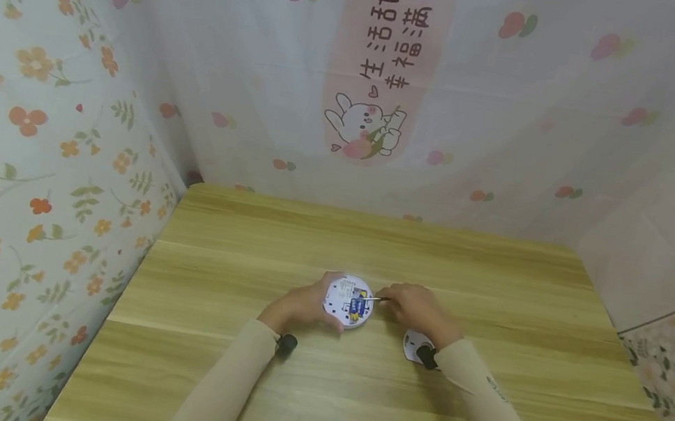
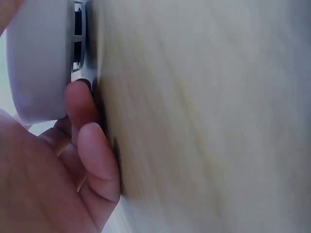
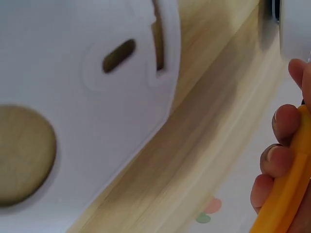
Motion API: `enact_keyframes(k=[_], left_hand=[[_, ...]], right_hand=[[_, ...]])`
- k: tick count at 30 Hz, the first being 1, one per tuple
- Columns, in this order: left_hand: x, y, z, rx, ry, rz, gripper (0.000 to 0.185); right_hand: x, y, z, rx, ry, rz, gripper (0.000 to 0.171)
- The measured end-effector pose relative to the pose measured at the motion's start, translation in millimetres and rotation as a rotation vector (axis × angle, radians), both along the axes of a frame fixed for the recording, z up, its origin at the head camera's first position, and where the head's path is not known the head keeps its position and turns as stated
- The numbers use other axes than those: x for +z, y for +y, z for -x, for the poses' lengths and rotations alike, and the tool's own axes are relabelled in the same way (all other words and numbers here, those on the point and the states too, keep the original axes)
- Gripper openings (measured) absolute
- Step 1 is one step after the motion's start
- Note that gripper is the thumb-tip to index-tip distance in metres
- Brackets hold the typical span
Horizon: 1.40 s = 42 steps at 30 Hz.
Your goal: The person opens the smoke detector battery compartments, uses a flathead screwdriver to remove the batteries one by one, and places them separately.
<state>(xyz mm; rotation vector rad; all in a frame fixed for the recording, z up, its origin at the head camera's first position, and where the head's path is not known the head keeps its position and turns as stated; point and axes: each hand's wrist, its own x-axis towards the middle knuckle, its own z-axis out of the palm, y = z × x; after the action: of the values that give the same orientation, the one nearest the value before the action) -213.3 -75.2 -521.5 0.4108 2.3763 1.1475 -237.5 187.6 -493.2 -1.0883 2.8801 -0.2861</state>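
Observation:
A round white device (image 1: 349, 301) lies open-side up on the wooden table (image 1: 245, 241), showing blue and yellow parts inside. My left hand (image 1: 304, 302) grips its left rim; in the left wrist view the fingers (image 2: 90, 141) curl under the white housing (image 2: 39, 58). My right hand (image 1: 417, 307) holds a yellow-handled screwdriver (image 3: 286, 194), its thin metal shaft (image 1: 372, 299) reaching into the device. A flat white cover plate (image 1: 412, 343) lies by my right wrist and fills the right wrist view as a plate (image 3: 73, 97) with a slot and a round hole.
Flowered and printed cloth walls (image 1: 37, 131) close in the table on the left, back and right. Bare wood stretches around the hands and towards the near edge.

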Motion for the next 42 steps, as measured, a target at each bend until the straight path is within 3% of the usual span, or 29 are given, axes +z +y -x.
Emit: enact_keyframes(k=[11, 20, 30, 42], left_hand=[[0.4, 0.0, -1.4, 0.007, 0.002, -0.01, 0.121], [-2.8, 0.1, -2.0, 0.027, -0.022, -0.026, 0.12], [-1.7, 0.6, -3.1, 0.015, -0.014, -0.026, 0.119], [0.5, 1.4, 0.4, -0.006, 0.001, -0.022, 0.117]], right_hand=[[-0.1, 3.7, -3.5, -0.057, 0.176, -0.002, 0.017], [14.1, -5.9, -8.1, -0.029, 0.379, -0.177, 0.014], [33.8, -23.8, -19.3, 0.085, 0.618, -0.432, 0.015], [34.3, -32.3, -24.2, 0.066, 0.679, -0.468, 0.005]])
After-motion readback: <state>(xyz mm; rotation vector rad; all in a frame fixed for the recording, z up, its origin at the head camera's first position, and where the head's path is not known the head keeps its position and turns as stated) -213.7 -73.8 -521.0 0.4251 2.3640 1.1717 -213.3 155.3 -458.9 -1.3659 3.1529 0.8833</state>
